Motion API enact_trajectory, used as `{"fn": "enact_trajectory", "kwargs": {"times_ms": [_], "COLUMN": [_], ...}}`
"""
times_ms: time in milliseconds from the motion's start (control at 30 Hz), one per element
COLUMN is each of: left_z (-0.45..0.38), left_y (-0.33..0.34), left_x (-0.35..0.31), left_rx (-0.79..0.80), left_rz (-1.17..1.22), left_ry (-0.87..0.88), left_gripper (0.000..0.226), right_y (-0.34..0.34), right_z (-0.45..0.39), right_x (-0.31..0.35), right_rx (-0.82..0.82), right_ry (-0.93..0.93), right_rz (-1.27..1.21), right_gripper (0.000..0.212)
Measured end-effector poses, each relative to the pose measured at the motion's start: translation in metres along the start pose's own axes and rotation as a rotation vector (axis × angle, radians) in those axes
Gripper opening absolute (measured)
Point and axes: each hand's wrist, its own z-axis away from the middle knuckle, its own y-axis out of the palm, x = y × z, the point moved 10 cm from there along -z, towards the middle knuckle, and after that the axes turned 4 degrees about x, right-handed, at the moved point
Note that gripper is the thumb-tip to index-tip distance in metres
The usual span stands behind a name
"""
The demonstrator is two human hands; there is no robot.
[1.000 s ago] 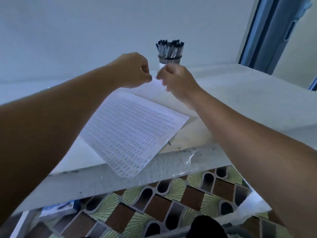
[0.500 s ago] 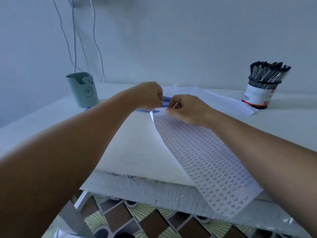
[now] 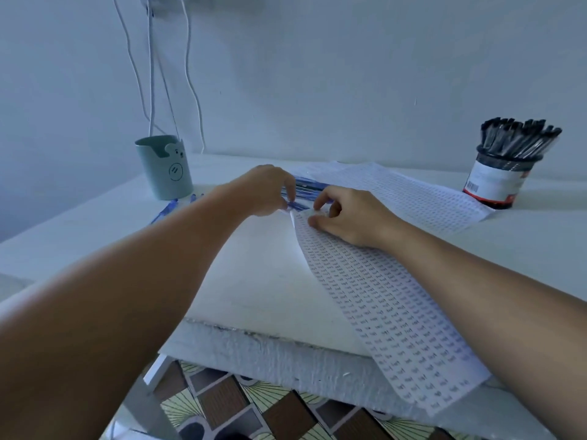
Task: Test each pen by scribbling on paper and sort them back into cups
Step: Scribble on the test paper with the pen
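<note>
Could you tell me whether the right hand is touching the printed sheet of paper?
Touching. The head view shows the right hand with its fingertips pressed onto the top edge of the printed sheet, no gap between them.
</note>
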Motion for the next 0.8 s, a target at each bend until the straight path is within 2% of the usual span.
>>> {"fn": "enact_trajectory", "kwargs": {"times_ms": [167,300,433,567,633,800], "left_z": [0.002,0.001,-0.001,-0.002,-0.003,-0.005], "left_y": [0.005,0.009,0.016,0.019,0.018,-0.003], "left_x": [-0.001,0.007,0.017,0.020,0.019,-0.002], "left_rx": [0.067,0.092,0.129,0.156,0.133,-0.056], "left_rz": [0.040,0.086,0.341,0.450,0.480,0.610], "left_ry": [0.033,-0.009,-0.051,-0.108,-0.116,-0.054], "left_gripper": [0.024,0.021,0.019,0.007,0.011,0.009], "right_y": [-0.001,-0.005,-0.005,-0.004,-0.005,-0.008], "right_z": [-0.001,0.000,0.002,0.003,0.002,0.004], "right_x": [-0.006,-0.010,-0.016,-0.016,-0.017,-0.019], "right_rx": [-0.023,-0.025,-0.049,-0.073,-0.080,-0.099], "right_ry": [0.022,0.035,0.042,0.049,0.060,0.082], "right_rz": [-0.014,-0.018,-0.039,-0.056,-0.072,-0.202], "right_gripper": [0.035,0.035,0.034,0.035,0.036,0.045]}}
